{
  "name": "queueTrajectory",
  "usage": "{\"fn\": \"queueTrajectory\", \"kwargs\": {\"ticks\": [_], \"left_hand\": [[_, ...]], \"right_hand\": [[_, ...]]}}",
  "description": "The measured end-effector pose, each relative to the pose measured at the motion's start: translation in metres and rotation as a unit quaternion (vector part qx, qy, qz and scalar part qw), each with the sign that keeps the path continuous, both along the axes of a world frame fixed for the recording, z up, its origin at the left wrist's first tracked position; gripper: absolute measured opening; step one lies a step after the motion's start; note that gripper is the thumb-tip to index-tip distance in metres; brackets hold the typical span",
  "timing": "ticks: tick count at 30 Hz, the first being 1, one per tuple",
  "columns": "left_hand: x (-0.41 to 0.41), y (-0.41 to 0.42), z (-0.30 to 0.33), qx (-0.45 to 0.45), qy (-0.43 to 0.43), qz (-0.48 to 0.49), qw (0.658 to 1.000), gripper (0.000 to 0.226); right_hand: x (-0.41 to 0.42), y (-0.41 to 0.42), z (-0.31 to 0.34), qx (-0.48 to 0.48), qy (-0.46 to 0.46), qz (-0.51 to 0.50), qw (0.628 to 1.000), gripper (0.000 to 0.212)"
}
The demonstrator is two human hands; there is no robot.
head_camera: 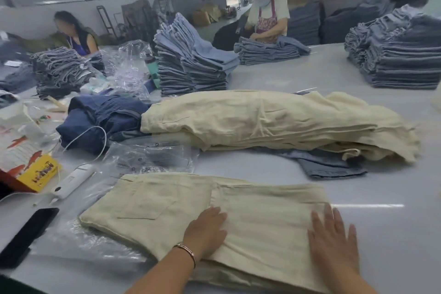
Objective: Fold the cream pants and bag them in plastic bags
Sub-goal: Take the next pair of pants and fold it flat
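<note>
A folded pair of cream pants (167, 207) lies flat on the table in front of me, back pocket facing up. My left hand (205, 231) rests palm down on its middle, fingers apart. Flat on the right part of the same pants is my right hand (334, 238), also spread. Clear plastic bags (78, 243) lie under and to the left of the pants, and more bags (152, 157) sit just behind. A pile of unfolded cream pants (274, 119) stretches across the table further back.
Left of me lie a black phone (28, 234), a white device with a cable (71, 181) and a yellow box (39, 172). Dark blue jeans (102, 117) sit beside the cream pile. Denim stacks (191, 62) (403, 55) and two seated people (267, 12) are beyond.
</note>
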State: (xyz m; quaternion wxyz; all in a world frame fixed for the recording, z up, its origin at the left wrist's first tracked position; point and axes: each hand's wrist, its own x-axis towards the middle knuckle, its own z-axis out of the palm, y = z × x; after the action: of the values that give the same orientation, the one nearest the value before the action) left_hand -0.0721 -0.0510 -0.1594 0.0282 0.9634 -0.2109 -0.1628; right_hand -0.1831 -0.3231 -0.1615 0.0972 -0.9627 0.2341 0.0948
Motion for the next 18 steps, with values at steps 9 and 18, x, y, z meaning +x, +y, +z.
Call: {"fn": "queueTrajectory", "kwargs": {"ticks": [9,18], "left_hand": [[-0.018,0.078,0.018,-0.002,-0.084,0.241,0.967,0.026],[0.033,0.180,0.036,-0.127,-0.038,0.502,0.854,0.046]], "right_hand": [[0.029,0.079,0.004,0.083,-0.095,0.276,0.953,0.057],[0.082,0.179,0.001,0.088,-0.127,0.227,0.962,0.030]]}}
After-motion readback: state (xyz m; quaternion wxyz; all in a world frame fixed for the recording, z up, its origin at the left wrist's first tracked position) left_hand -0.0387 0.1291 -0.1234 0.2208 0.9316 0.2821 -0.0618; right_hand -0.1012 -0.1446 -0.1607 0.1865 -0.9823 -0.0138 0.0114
